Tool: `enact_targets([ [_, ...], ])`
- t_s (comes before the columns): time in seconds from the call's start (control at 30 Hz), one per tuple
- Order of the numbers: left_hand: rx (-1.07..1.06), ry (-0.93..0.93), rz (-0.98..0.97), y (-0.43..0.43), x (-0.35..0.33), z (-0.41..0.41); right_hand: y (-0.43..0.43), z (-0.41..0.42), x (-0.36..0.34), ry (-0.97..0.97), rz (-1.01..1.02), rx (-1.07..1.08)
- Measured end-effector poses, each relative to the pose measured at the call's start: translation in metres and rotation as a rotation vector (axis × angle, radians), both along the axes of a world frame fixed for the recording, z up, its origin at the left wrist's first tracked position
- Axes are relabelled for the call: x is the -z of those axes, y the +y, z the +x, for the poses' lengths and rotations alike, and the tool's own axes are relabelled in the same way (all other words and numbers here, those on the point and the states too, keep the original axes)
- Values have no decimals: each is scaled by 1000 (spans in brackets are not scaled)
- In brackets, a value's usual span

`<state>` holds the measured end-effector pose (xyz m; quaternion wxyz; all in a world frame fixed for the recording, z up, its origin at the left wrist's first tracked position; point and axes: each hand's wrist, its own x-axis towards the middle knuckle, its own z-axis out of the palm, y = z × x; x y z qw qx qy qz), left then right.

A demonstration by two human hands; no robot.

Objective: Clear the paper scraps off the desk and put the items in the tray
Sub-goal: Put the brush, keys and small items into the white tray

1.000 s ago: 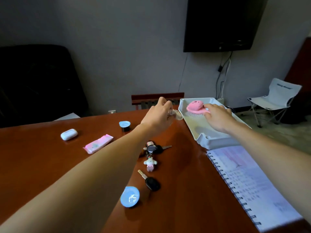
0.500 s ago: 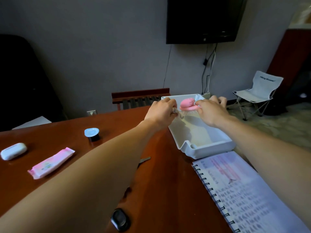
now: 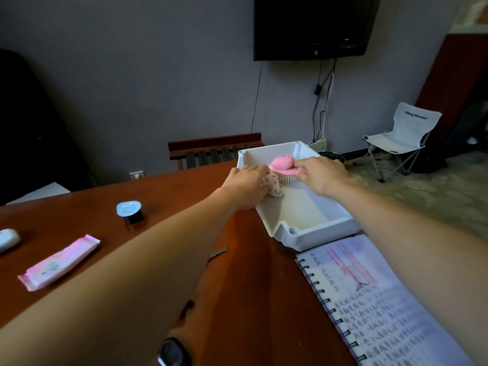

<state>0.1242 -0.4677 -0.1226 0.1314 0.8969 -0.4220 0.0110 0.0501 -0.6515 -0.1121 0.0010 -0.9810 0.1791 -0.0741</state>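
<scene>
Head view: your right hand [image 3: 320, 177] pinches the pink hairbrush [image 3: 282, 163], bristles down, over the far end of the white tray [image 3: 326, 231] at the desk's [image 3: 250, 286] right edge, your left hand [image 3: 247, 182] grips a crumpled patterned wad [image 3: 274, 185] just inside the tray's left wall, and the pink packet [image 3: 59, 261] and blue-lidded cup [image 3: 129, 210] sit on the left.

A white tray [image 3: 324, 232] is seen at the far right of the brown desk [image 3: 250, 286], its near corner touching an open spiral notebook [image 3: 383, 299]. Over the tray's far end, a pink hairbrush [image 3: 282, 163] is pinched by the right hand [image 3: 319, 175], bristles down. Just left of it, a crumpled pale patterned piece [image 3: 273, 184] is gripped by the left hand [image 3: 248, 180] at the tray's left wall. On the left of the desk, a blue-lidded cup [image 3: 129, 210], a pink packet [image 3: 59, 261] and a white case [image 3: 8, 239] are laid well apart.
</scene>
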Motion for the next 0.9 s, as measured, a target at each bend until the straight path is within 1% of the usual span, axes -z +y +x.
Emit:
enact_targets([
  [0.07,-10,9,13,9,-2,2,8,2,-1,2,-9,-13],
  [0.2,-85,-80,32,29,-2,6,26,13,1,-11,12,-54],
  [0.23,-104,-78,48,33,-1,7,30,15,2,-12,10,-61],
  [0.3,-119,-15,81,41,-1,8,39,17,2,-7,-34,-65],
  [0.37,-117,85,74,49,2,9,50,18,3,7,-85,-54],
  [0.43,-108,126,39,55,4,11,57,17,4,13,-142,-39],
  [0.5,-107,145,45,57,5,11,59,16,4,47,-173,-26],
  [0.6,-112,129,87,57,2,9,63,15,1,77,-194,-26],
  [0.77,-111,51,123,62,-12,2,70,4,-10,90,-125,-48],
  [0.9,-84,67,103,78,-22,-11,73,-11,-20,55,-137,-69],
])
